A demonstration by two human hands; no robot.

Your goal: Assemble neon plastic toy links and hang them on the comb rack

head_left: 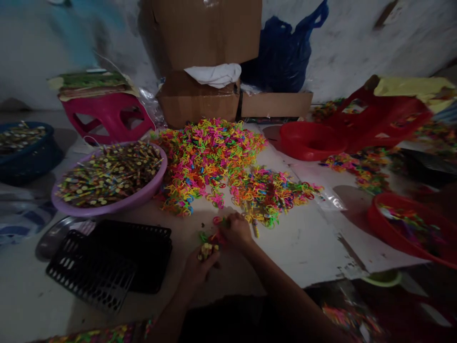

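Observation:
My left hand (202,265) is closed around a bunch of short sticks (207,250) with pale yellow ends, held upright near the front of the work surface. Just beyond it, my right hand (235,229) reaches forward with curled fingers. It is low over a few loose plastic pieces, pink (216,237) and green (203,236); what its fingers hold, if anything, I cannot make out. A big pile of bright plastic pieces (214,152) spreads ahead of both hands. One yellow patterned stick (256,228) lies to the right of my right hand.
To the left stand a purple basin (163,177) heaped with patterned sticks, black plastic baskets (128,252) and a pink stool (110,112). Cardboard boxes (200,102) and a blue bag (285,57) line the wall. On the right are red basins (296,143) and a red stool (389,114).

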